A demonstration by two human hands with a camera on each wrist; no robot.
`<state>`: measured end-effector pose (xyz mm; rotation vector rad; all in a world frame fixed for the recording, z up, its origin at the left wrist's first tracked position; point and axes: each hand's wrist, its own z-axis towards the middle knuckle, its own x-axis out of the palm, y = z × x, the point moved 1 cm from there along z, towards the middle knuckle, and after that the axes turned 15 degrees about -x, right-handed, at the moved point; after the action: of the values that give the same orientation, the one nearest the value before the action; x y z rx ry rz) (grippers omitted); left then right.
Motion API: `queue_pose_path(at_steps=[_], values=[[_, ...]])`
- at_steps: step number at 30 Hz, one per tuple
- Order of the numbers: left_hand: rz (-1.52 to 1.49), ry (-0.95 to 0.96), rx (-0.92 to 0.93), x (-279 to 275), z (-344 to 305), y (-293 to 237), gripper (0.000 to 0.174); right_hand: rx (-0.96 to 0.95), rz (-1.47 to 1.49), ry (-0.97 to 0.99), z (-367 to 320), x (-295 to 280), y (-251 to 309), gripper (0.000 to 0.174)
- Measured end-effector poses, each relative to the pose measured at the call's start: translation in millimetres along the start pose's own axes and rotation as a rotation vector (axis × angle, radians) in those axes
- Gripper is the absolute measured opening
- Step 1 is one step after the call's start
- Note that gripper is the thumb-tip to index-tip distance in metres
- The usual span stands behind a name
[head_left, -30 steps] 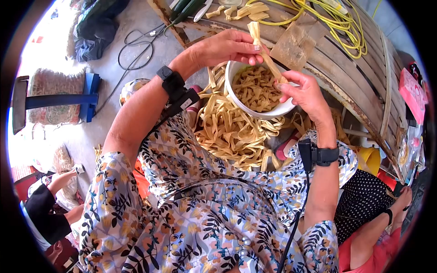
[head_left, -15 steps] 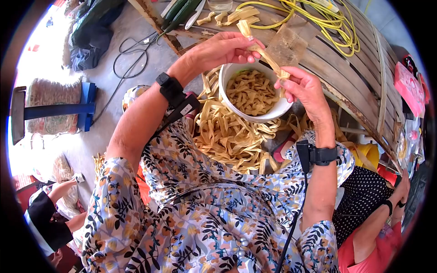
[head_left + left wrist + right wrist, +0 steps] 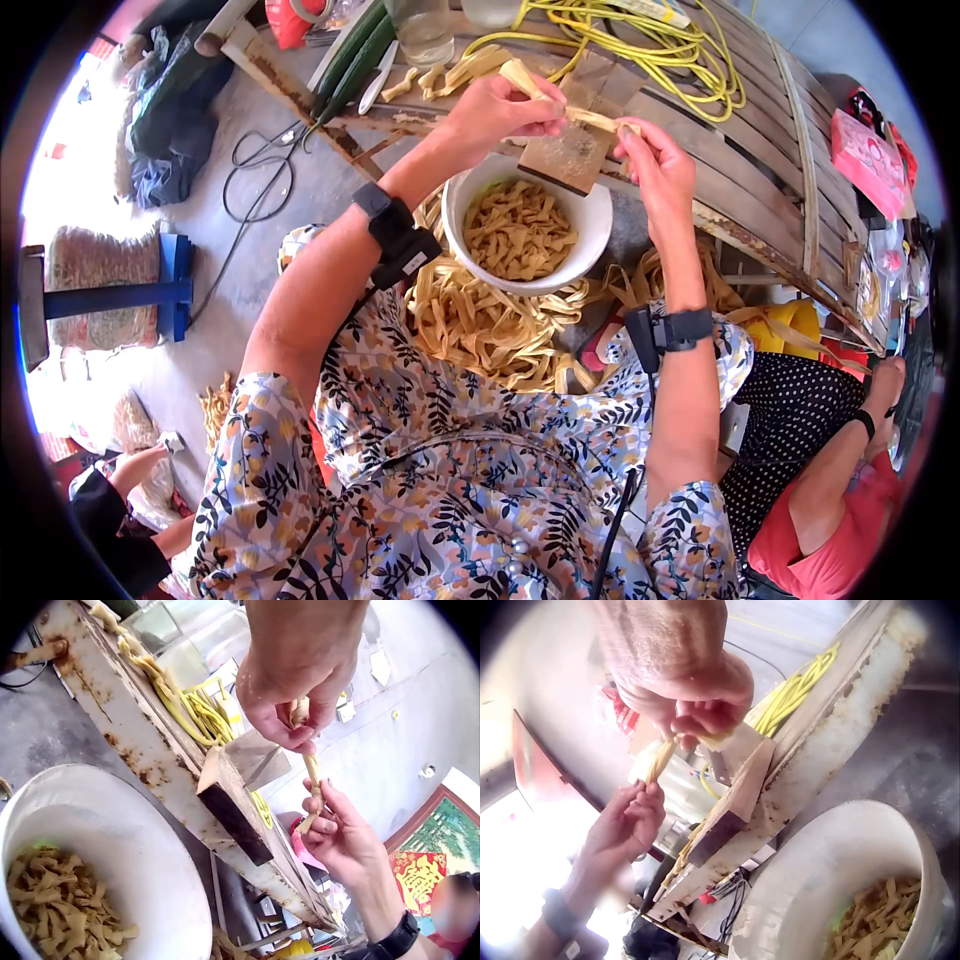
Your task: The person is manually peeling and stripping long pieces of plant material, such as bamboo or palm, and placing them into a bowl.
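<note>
Between both hands a tan, pliable dried strip [image 3: 592, 120] is stretched, looking bunched lengthwise. My left hand [image 3: 505, 108] pinches it near its left end, and a short folded tip stands out above those fingers. At the other end my right hand [image 3: 660, 165] pinches it between thumb and fingertips; a short tail [image 3: 306, 823] pokes out there in the left wrist view. Below the hands, a white bucket [image 3: 596, 225] holds many short cut pieces [image 3: 520, 230] of the same tan material. A wooden block [image 3: 560, 158] at the table edge lies just behind the strip.
Long tan strips [image 3: 490, 325] are heaped below the bucket. On the slatted table [image 3: 760, 170] lie a coiled yellow cord [image 3: 690, 60], green cucumbers [image 3: 350, 62], a white-handled tool [image 3: 378, 78], knotted tan bundles [image 3: 470, 70] and a glass jar [image 3: 420, 30]. Another person's leg [image 3: 835, 470] is at right.
The held strip has swung from steeply slanted to nearly level, both hands still pinching it. The hands now stand further from the bucket, over the table edge. The head view has shifted, showing more table.
</note>
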<state>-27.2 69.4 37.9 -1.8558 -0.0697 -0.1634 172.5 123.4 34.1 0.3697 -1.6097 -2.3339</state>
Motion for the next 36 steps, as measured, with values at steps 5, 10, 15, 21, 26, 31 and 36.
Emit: queue_pose_path(at_steps=[5, 10, 15, 21, 26, 31, 36], values=[[0.009, -0.114, 0.103, 2.8, 43.4, -3.7, 0.018, -0.17, -0.071, -0.177, 27.0, 1.0, -22.9, 0.017], [-0.003, -0.127, 0.097, 0.7, 57.9, 0.8, 0.019, -0.121, -0.029, -0.215, 30.5, 2.1, -31.9, 0.018], [-0.036, -0.141, 0.125, -2.5, 62.5, 1.1, 0.02, -0.112, 0.0, -0.226, 33.0, 4.5, -33.7, 0.018], [-0.051, -0.127, 0.099, -3.9, 65.4, 0.3, 0.019, -0.115, -0.028, -0.228, 33.8, 3.4, -34.5, 0.019], [-0.009, -0.177, 0.073, -5.1, 74.0, 16.6, 0.017, -0.152, -0.29, -0.18, 33.9, 2.3, -62.9, 0.02], [-0.142, -0.09, -0.038, -6.8, 51.1, 11.5, 0.025, -0.006, -0.141, -0.183, 15.9, -1.5, -43.7, 0.021], [-0.181, 0.215, -0.097, -9.5, 23.9, 7.9, 0.04, 0.332, 0.478, -0.059, 1.9, -9.2, -18.4, 0.02]])
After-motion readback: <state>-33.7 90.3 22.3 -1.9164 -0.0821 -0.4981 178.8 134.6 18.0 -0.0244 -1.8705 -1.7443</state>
